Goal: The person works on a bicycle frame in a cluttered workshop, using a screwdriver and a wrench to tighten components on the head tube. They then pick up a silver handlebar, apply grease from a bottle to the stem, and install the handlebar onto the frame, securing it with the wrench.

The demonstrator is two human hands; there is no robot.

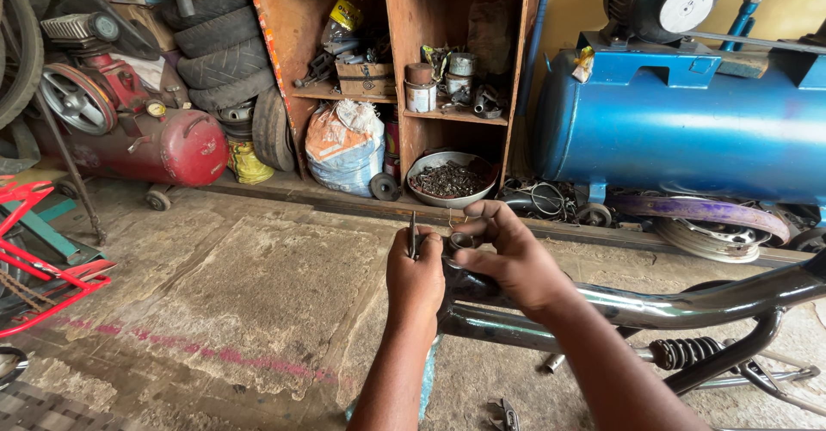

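Note:
My left hand (415, 274) is closed around a thin dark metal tool (413, 235) that sticks up between the fingers. My right hand (508, 255) pinches a small grey metal ring (462, 242) at the front end of a dark bicycle frame (654, 306). Both hands meet over the frame's head tube, which they mostly hide. The frame's glossy tubes run to the right, and a coil spring (684, 352) sits under them.
A wooden shelf (396, 95) with tins and parts stands ahead, a metal bowl of small parts (451, 179) at its foot. A red compressor (138, 138) and stacked tyres are left, a blue tank (688, 130) right. Red frame (34, 267) at far left; concrete floor below.

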